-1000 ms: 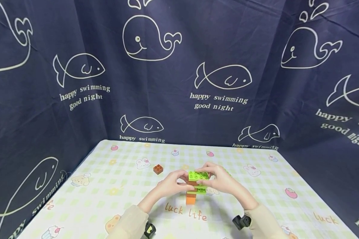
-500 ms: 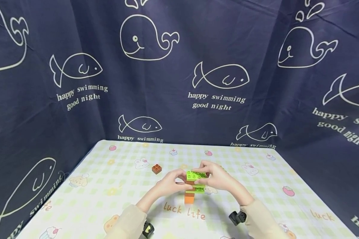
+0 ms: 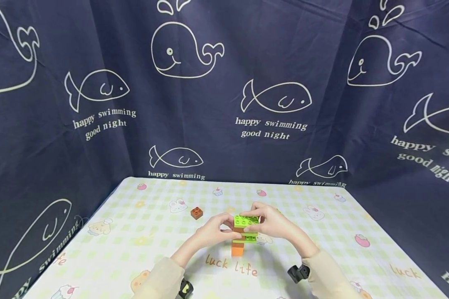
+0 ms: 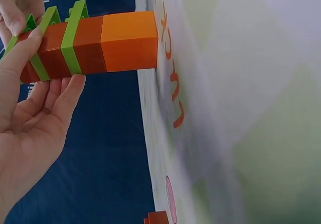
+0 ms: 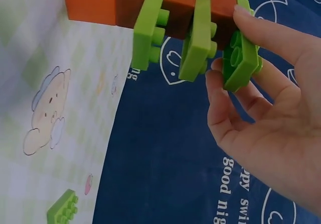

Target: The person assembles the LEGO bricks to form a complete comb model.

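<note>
A tower of toy building bricks stands upright on the table, its orange brick (image 3: 237, 249) at the bottom. Above that, brown bricks (image 4: 53, 47) alternate with green plates (image 4: 73, 39) that jut out to the right. My left hand (image 3: 215, 229) grips the upper tower from the left, thumb in front and fingers behind. From the right, my right hand (image 3: 271, 222) pinches the overhanging end of the topmost green plate (image 5: 243, 61), with its thumb on the near side. Part of that plate is hidden by the fingers in the head view.
A loose brown brick (image 3: 196, 213) lies on the table behind and left of the tower. Another green plate (image 5: 62, 209) lies on the patterned tablecloth (image 3: 149, 265), mostly hidden behind my right hand in the head view. A dark blue curtain (image 3: 224, 128) surrounds the table's back and sides.
The head view has shifted slightly. Both hands keep the same hold on the tower, which stays in place.
</note>
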`<state>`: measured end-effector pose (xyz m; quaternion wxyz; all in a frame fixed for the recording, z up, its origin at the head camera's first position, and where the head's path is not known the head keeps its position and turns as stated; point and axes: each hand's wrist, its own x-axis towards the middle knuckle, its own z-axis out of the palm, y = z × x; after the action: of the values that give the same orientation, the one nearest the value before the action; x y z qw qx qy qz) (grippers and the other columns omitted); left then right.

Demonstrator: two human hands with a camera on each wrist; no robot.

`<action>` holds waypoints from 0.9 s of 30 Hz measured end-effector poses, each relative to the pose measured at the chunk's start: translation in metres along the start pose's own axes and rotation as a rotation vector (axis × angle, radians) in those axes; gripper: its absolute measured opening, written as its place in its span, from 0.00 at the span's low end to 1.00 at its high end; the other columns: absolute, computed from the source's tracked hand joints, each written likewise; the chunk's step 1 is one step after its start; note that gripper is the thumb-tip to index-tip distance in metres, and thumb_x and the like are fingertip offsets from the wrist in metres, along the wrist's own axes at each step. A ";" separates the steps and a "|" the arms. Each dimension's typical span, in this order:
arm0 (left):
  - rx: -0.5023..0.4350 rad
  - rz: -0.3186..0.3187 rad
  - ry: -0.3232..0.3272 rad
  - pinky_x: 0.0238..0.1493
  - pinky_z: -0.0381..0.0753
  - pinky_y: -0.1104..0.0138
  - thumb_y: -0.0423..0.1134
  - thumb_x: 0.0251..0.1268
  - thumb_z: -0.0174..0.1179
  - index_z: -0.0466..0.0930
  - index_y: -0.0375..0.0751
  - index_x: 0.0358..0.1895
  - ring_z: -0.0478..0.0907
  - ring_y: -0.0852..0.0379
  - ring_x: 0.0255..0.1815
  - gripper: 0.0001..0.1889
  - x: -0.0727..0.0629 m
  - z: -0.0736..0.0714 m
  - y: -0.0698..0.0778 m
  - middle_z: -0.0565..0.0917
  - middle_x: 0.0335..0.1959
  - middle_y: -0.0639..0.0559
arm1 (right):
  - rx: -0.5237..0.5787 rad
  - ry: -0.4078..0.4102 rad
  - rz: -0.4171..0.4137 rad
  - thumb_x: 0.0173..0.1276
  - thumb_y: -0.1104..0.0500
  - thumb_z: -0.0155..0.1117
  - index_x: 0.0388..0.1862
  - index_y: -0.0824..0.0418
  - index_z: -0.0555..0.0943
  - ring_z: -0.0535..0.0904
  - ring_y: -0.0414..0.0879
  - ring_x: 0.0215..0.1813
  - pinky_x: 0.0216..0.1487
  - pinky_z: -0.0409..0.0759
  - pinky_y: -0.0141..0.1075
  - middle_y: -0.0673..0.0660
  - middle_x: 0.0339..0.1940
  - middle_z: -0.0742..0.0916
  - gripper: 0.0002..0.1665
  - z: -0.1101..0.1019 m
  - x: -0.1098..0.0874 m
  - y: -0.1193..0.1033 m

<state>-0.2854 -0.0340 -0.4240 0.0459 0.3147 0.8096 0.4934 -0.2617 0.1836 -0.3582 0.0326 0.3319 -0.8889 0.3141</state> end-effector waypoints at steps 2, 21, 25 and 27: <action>-0.009 -0.009 0.000 0.50 0.79 0.73 0.48 0.55 0.67 0.77 0.51 0.39 0.76 0.62 0.46 0.12 -0.001 0.001 0.001 0.79 0.38 0.59 | 0.006 0.005 0.011 0.55 0.54 0.72 0.50 0.60 0.83 0.69 0.35 0.32 0.33 0.76 0.30 0.48 0.29 0.75 0.23 0.001 -0.001 0.002; 0.071 -0.046 0.039 0.44 0.79 0.74 0.51 0.53 0.68 0.73 0.49 0.44 0.77 0.65 0.42 0.19 -0.002 0.003 0.002 0.80 0.38 0.60 | 0.105 0.144 0.010 0.59 0.51 0.68 0.50 0.57 0.80 0.76 0.38 0.42 0.44 0.77 0.32 0.51 0.44 0.84 0.21 0.022 -0.008 0.012; 0.038 -0.034 0.042 0.43 0.80 0.75 0.48 0.54 0.68 0.72 0.47 0.42 0.77 0.65 0.42 0.18 -0.002 0.004 0.002 0.80 0.38 0.59 | 0.125 0.189 0.068 0.56 0.49 0.70 0.50 0.55 0.80 0.77 0.38 0.41 0.45 0.77 0.31 0.49 0.44 0.85 0.23 0.026 -0.009 0.013; 0.024 -0.034 0.042 0.43 0.80 0.76 0.47 0.54 0.68 0.72 0.47 0.42 0.77 0.64 0.42 0.18 -0.003 0.004 0.003 0.80 0.38 0.58 | 0.144 0.207 0.104 0.55 0.47 0.71 0.50 0.54 0.80 0.77 0.39 0.42 0.45 0.77 0.32 0.49 0.45 0.85 0.25 0.028 -0.009 0.013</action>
<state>-0.2798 -0.0319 -0.4238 0.0334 0.2910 0.8215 0.4892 -0.2580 0.1802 -0.3899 0.0840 0.2524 -0.8720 0.4110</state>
